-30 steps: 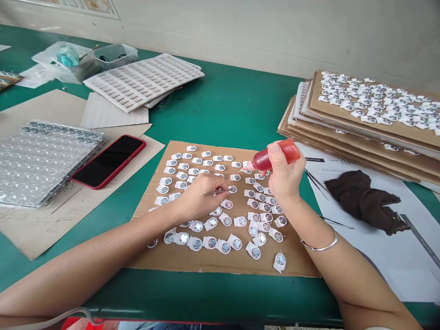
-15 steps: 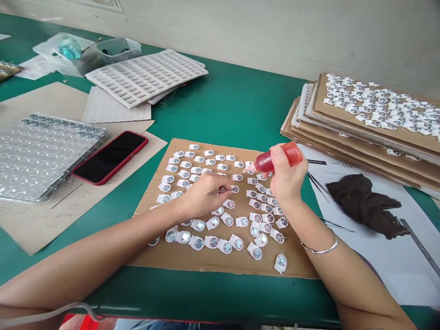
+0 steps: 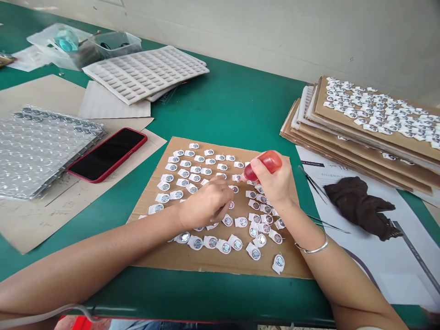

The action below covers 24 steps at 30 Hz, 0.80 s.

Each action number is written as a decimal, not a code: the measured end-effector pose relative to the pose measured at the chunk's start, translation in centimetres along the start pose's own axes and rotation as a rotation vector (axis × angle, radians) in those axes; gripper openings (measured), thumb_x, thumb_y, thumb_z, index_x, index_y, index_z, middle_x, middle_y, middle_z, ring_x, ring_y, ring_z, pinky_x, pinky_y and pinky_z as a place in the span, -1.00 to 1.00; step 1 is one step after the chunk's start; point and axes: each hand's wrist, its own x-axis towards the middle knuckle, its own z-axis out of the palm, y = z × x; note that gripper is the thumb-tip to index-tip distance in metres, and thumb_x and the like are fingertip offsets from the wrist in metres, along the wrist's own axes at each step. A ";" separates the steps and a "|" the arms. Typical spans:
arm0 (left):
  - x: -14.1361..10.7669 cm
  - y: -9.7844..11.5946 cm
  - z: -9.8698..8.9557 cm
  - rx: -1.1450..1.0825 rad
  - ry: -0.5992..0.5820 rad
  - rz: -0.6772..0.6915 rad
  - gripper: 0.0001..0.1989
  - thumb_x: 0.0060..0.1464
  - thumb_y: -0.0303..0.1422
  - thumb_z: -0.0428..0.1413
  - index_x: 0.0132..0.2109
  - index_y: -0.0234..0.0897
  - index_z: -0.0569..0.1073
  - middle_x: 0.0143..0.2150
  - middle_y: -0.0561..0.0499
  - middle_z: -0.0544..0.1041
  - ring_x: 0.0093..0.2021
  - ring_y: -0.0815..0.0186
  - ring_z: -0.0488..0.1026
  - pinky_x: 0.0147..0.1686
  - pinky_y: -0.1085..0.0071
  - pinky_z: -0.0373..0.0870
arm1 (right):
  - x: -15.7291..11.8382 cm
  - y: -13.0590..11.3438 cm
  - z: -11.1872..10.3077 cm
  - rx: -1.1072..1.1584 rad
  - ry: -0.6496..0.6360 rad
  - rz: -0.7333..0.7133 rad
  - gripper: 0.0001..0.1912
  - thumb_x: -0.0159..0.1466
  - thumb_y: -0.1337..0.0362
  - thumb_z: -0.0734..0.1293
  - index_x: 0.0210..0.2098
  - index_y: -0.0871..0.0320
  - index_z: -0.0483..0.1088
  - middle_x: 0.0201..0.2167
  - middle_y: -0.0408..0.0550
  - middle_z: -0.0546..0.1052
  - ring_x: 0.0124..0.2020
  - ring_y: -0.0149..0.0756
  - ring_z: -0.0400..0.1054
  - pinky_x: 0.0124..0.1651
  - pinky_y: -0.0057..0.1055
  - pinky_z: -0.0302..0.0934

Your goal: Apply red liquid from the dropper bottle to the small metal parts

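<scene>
A brown cardboard sheet (image 3: 220, 264) carries rows of small round metal-and-white parts (image 3: 241, 222). My right hand (image 3: 275, 178) is wrapped round a red squeeze bottle (image 3: 268, 164), its nozzle tilted down to the left, close to one of the parts. Just left of the nozzle, my left hand (image 3: 208, 201) hovers over the middle of the sheet with its fingers curled together. What its fingertips hold, if anything, is hidden behind the hand.
At the left lie a red-cased phone (image 3: 108, 155) and a clear plastic tray (image 3: 44, 151). White trays (image 3: 144, 73) lie behind. Stacked cardboard sheets (image 3: 364, 137), tweezers (image 3: 313, 185) and a dark cloth (image 3: 359, 201) are at the right.
The red bottle has moved left and slightly down with my right hand. My left hand has turned and its fingers have curled in; the thin metal tool seen in it before is now hidden.
</scene>
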 end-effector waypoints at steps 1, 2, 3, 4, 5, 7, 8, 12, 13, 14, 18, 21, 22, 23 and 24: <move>-0.1 0.2 0.2 0.057 -0.021 0.028 -0.79 0.02 -0.60 -0.09 -0.50 -0.30 0.31 -0.54 0.00 0.34 -0.49 0.36 0.20 -0.35 0.31 0.28 | -0.1 0.2 0.1 -0.036 -0.006 -0.021 -0.76 0.10 0.05 0.36 -0.48 0.08 0.32 -0.65 -0.19 0.45 -0.60 -0.36 0.37 -0.51 -0.37 0.26; -0.3 0.3 0.3 0.125 -0.040 0.052 -0.78 0.03 -0.60 -0.09 -0.50 -0.30 0.30 -0.54 -0.01 0.34 -0.48 0.34 0.21 -0.35 0.31 0.28 | -0.2 0.4 0.2 -0.076 -0.007 -0.044 -0.75 0.09 0.05 0.37 -0.49 0.08 0.33 -0.62 -0.18 0.46 -0.57 -0.35 0.38 -0.46 -0.35 0.27; -0.4 0.5 0.5 0.198 -0.053 0.075 -0.77 0.03 -0.61 -0.09 -0.50 -0.31 0.31 -0.53 -0.02 0.34 -0.46 0.32 0.22 -0.35 0.30 0.27 | -0.2 0.7 0.3 -0.121 -0.006 -0.068 -0.75 0.07 0.05 0.38 -0.49 0.08 0.34 -0.60 -0.16 0.46 -0.54 -0.34 0.37 -0.42 -0.32 0.28; -0.4 0.7 0.7 0.272 -0.063 0.095 -0.76 0.04 -0.63 -0.11 -0.50 -0.32 0.31 -0.51 -0.03 0.36 -0.44 0.31 0.23 -0.35 0.29 0.26 | -0.3 0.9 0.4 -0.162 -0.001 -0.089 -0.75 0.06 0.05 0.39 -0.49 0.08 0.35 -0.57 -0.15 0.47 -0.51 -0.33 0.37 -0.40 -0.31 0.28; -0.5 0.8 0.8 0.337 -0.069 0.114 -0.75 0.05 -0.65 -0.12 -0.49 -0.33 0.32 -0.49 -0.04 0.37 -0.42 0.29 0.24 -0.35 0.29 0.26 | -0.3 1.1 0.4 -0.192 -0.001 -0.104 -0.75 0.05 0.05 0.39 -0.47 0.08 0.35 -0.55 -0.14 0.47 -0.50 -0.33 0.36 -0.38 -0.30 0.28; -0.6 1.0 1.1 0.421 -0.078 0.150 -0.73 0.06 -0.67 -0.13 -0.47 -0.33 0.34 -0.47 -0.05 0.39 -0.40 0.28 0.26 -0.33 0.29 0.25 | -0.3 1.3 0.5 -0.226 -0.020 -0.117 -0.75 0.05 0.05 0.39 -0.46 0.08 0.36 -0.53 -0.14 0.47 -0.47 -0.33 0.35 -0.36 -0.30 0.28; -0.7 1.1 1.2 0.443 -0.077 0.161 -0.73 0.07 -0.67 -0.13 -0.46 -0.34 0.34 -0.46 -0.05 0.39 -0.39 0.28 0.27 -0.32 0.28 0.24 | -0.3 1.3 0.5 -0.234 -0.034 -0.115 -0.75 0.05 0.05 0.39 -0.45 0.08 0.35 -0.53 -0.14 0.47 -0.47 -0.33 0.35 -0.36 -0.30 0.27; -0.8 1.0 1.5 0.464 -0.061 0.170 -0.73 0.10 -0.65 -0.12 -0.45 -0.35 0.35 -0.48 -0.05 0.39 -0.39 0.26 0.27 -0.31 0.28 0.24 | -0.3 1.5 0.5 -0.267 -0.060 -0.103 -0.74 0.05 0.04 0.38 -0.43 0.09 0.35 -0.51 -0.13 0.48 -0.47 -0.32 0.35 -0.36 -0.29 0.26; -0.9 1.0 1.5 0.465 -0.055 0.172 -0.73 0.11 -0.66 -0.12 -0.45 -0.35 0.35 -0.48 -0.05 0.39 -0.39 0.26 0.27 -0.32 0.28 0.24 | -0.3 1.5 0.5 -0.274 -0.060 -0.103 -0.73 0.06 0.03 0.38 -0.43 0.09 0.35 -0.50 -0.13 0.48 -0.46 -0.32 0.35 -0.36 -0.29 0.25; -0.9 0.9 1.5 0.469 -0.052 0.175 -0.73 0.10 -0.67 -0.12 -0.45 -0.35 0.35 -0.49 -0.05 0.38 -0.40 0.27 0.26 -0.32 0.29 0.25 | -0.3 1.6 0.5 -0.279 -0.059 -0.104 -0.73 0.06 0.03 0.38 -0.43 0.09 0.36 -0.49 -0.13 0.48 -0.45 -0.32 0.35 -0.36 -0.29 0.25; -0.8 1.0 1.4 0.492 -0.087 0.178 -0.73 0.07 -0.68 -0.12 -0.46 -0.34 0.34 -0.48 -0.04 0.38 -0.40 0.27 0.26 -0.33 0.30 0.24 | -0.3 1.8 0.5 -0.282 -0.060 -0.110 -0.73 0.05 0.03 0.38 -0.41 0.09 0.36 -0.47 -0.12 0.49 -0.44 -0.31 0.36 -0.33 -0.28 0.25; -0.8 1.0 1.3 0.490 -0.103 0.175 -0.74 0.07 -0.68 -0.12 -0.45 -0.34 0.34 -0.47 -0.04 0.38 -0.40 0.27 0.26 -0.32 0.30 0.23 | -0.4 1.8 0.5 -0.272 -0.068 -0.108 -0.73 0.05 0.04 0.38 -0.41 0.08 0.36 -0.47 -0.12 0.49 -0.43 -0.30 0.36 -0.34 -0.28 0.25; -0.7 1.0 1.2 0.486 -0.105 0.175 -0.74 0.07 -0.69 -0.12 -0.45 -0.34 0.34 -0.47 -0.04 0.38 -0.40 0.27 0.26 -0.32 0.30 0.23 | -0.4 1.8 0.5 -0.274 -0.070 -0.110 -0.74 0.05 0.04 0.38 -0.41 0.08 0.36 -0.46 -0.12 0.49 -0.43 -0.29 0.36 -0.33 -0.28 0.25; -0.7 1.1 1.2 0.481 -0.109 0.174 -0.74 0.06 -0.69 -0.12 -0.45 -0.34 0.34 -0.47 -0.04 0.38 -0.40 0.27 0.26 -0.32 0.30 0.23 | -0.4 1.8 0.5 -0.277 -0.073 -0.113 -0.74 0.05 0.04 0.38 -0.41 0.08 0.35 -0.45 -0.11 0.49 -0.42 -0.29 0.36 -0.33 -0.28 0.25; -0.7 1.1 1.2 0.478 -0.112 0.173 -0.74 0.06 -0.69 -0.12 -0.45 -0.35 0.34 -0.47 -0.04 0.37 -0.40 0.26 0.26 -0.33 0.30 0.22 | -0.4 1.7 0.5 -0.283 -0.073 -0.117 -0.74 0.06 0.04 0.38 -0.40 0.08 0.35 -0.45 -0.11 0.49 -0.42 -0.29 0.36 -0.32 -0.28 0.25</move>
